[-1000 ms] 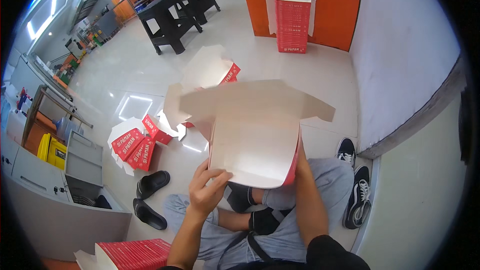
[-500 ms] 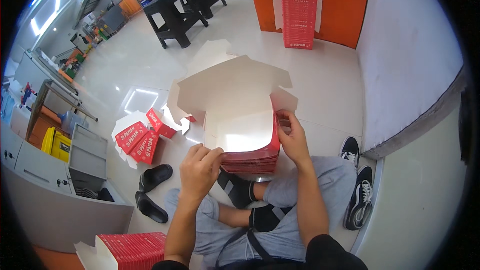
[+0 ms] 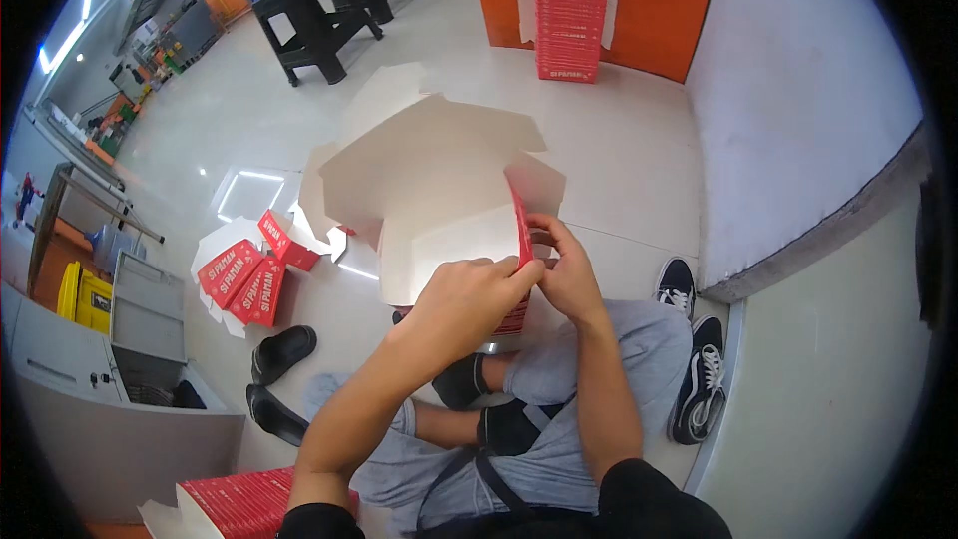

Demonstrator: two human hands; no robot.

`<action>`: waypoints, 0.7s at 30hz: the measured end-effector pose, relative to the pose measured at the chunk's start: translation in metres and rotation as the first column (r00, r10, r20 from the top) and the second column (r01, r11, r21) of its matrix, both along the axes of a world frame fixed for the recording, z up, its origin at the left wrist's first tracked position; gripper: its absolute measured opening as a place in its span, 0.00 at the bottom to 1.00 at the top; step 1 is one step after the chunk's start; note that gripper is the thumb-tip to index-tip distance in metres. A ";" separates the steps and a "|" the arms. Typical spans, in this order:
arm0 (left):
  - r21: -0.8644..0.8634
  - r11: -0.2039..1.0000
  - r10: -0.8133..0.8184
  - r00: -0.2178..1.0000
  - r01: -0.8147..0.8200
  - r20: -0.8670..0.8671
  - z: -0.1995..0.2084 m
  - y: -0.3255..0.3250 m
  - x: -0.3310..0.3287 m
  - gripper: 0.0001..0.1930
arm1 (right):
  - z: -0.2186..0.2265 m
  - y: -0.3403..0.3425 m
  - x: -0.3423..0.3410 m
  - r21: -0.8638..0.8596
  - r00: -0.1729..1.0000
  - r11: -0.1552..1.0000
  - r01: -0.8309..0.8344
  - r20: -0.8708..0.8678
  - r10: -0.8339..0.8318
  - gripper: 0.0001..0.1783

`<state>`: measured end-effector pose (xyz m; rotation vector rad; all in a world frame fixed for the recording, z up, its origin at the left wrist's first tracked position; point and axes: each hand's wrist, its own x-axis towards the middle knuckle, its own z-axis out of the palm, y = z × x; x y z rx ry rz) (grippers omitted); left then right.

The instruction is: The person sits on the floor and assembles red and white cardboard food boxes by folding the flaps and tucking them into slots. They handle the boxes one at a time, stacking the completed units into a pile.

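A stack of nested red paper food boxes (image 3: 451,223), white inside with open flaps, stands on the floor in front of my crossed legs. My left hand (image 3: 467,296) reaches across the near edge to the right near corner, its fingers closed on the top box's rim there. At that same corner my right hand (image 3: 567,269) grips the red right wall from outside with bent fingers. Both hands' fingertips meet around the corner, and the left hand covers most of the stack's front.
Several folded red boxes (image 3: 244,279) lie to the left beside black slip-on shoes (image 3: 282,354). Another stack (image 3: 571,25) stands against the orange panel (image 3: 654,0); one more (image 3: 235,504) sits at lower left. Black-and-white sneakers (image 3: 699,384) line the right wall. Black stools (image 3: 309,20) stand farther back.
My left hand has moved right from the front left of the box to its right near corner, meeting my right hand. The right hand stays by the right wall. The view has shifted slightly.
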<state>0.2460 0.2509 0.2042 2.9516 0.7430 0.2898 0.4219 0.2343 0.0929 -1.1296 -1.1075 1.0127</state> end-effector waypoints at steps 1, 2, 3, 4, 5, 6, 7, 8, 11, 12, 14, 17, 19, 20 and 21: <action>-0.014 1.000 -0.003 1.000 0.003 -0.014 0.002 0.001 0.002 0.16 | -0.005 0.000 0.006 0.065 0.990 0.997 -0.039 0.141 0.029 0.31; -0.032 0.999 0.000 0.999 -0.001 -0.037 0.012 -0.002 0.002 0.16 | -0.005 -0.001 0.007 0.031 0.994 0.997 -0.067 0.084 0.064 0.31; -0.049 0.999 0.004 0.998 -0.007 -0.059 0.016 -0.003 0.001 0.17 | -0.002 0.000 0.009 0.000 0.995 0.995 -0.097 0.026 0.097 0.30; -0.027 1.000 -0.015 0.998 0.014 -0.069 0.014 -0.002 0.001 0.15 | 0.000 0.001 0.010 -0.030 0.991 0.991 -0.131 -0.033 0.130 0.30; 0.001 0.999 -0.033 0.997 0.033 -0.073 0.012 0.000 0.002 0.14 | 0.000 0.002 0.012 -0.028 0.989 0.990 -0.140 -0.046 0.139 0.30; 0.029 0.998 -0.050 0.996 0.052 -0.077 0.010 0.002 0.003 0.13 | -0.001 0.003 0.013 -0.025 0.987 0.988 -0.151 -0.059 0.149 0.30; 0.022 0.998 -0.056 0.996 0.057 -0.077 0.007 0.003 0.002 0.13 | -0.001 0.003 0.014 -0.023 0.985 0.987 -0.161 -0.071 0.159 0.30; 0.015 0.998 -0.062 0.995 0.064 -0.077 0.004 0.003 0.002 0.14 | -0.002 0.003 0.015 -0.022 0.984 0.985 -0.168 -0.065 0.167 0.30; 0.015 0.998 -0.060 0.994 0.061 -0.092 0.001 0.000 -0.002 0.14 | -0.003 0.000 0.014 -0.007 0.982 0.983 -0.184 -0.051 0.183 0.31; 0.018 0.998 -0.054 0.994 0.056 -0.099 0.001 0.000 -0.002 0.14 | -0.002 0.000 0.013 0.005 0.982 0.983 -0.185 -0.047 0.185 0.31; 0.011 0.998 -0.067 0.995 0.068 -0.073 -0.003 0.001 -0.001 0.15 | 0.002 -0.003 0.013 0.000 0.979 0.981 -0.195 -0.066 0.194 0.31; 0.026 0.997 -0.064 0.996 0.066 -0.055 -0.005 -0.002 0.000 0.16 | 0.008 -0.005 0.013 -0.034 0.972 0.978 -0.208 -0.120 0.202 0.31; 0.014 0.998 -0.055 0.996 0.056 -0.072 -0.007 -0.005 -0.001 0.17 | 0.006 -0.004 0.011 -0.027 0.971 0.979 -0.200 -0.139 0.194 0.32; -0.009 0.999 -0.052 0.995 0.051 -0.089 -0.010 -0.006 -0.003 0.17 | 0.004 -0.004 0.011 -0.002 0.982 0.984 -0.179 -0.058 0.178 0.32; -0.032 0.998 -0.049 0.993 0.046 -0.105 -0.011 -0.006 -0.003 0.18 | 0.001 -0.002 0.011 0.025 0.987 0.987 -0.160 0.023 0.159 0.33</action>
